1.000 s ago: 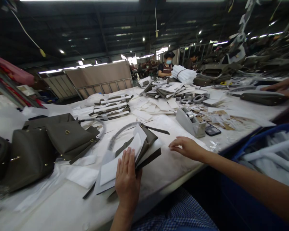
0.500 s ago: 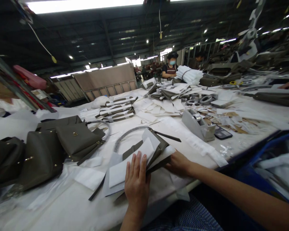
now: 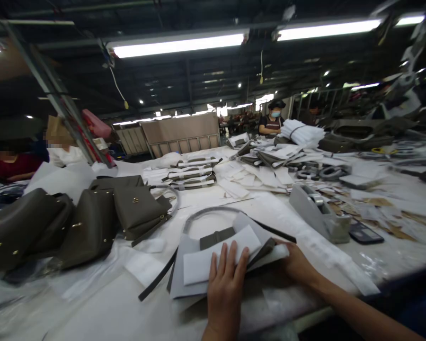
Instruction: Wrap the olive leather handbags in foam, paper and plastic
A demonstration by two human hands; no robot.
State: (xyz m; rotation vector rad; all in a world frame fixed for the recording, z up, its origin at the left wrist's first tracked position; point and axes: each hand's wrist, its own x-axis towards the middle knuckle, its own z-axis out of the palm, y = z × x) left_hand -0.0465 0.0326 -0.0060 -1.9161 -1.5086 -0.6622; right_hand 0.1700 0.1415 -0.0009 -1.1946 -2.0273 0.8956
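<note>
My left hand (image 3: 227,274) lies with its fingers spread on a white foam sheet (image 3: 202,265), which rests on a grey sheet over a flat olive bag piece (image 3: 216,237). At the right end of this piece is my right hand (image 3: 294,263), its fingers closed round the edge beside a rolled white strip (image 3: 275,255); its fingertips are partly hidden. A grey wrapped handle (image 3: 206,211) arches behind the piece. Dark straps (image 3: 158,279) stick out to both sides.
Olive handbags (image 3: 95,227) stand at the left. Behind are stacked wrapped bag pieces (image 3: 191,174) and white sheets (image 3: 255,177). A grey tape dispenser (image 3: 319,213) and a black phone-like device (image 3: 365,231) lie at the right. People sit farther back.
The view has swung left and up, so things appear farther right and lower. The bag piece lies flatter, and my right hand shows more at its right edge.
</note>
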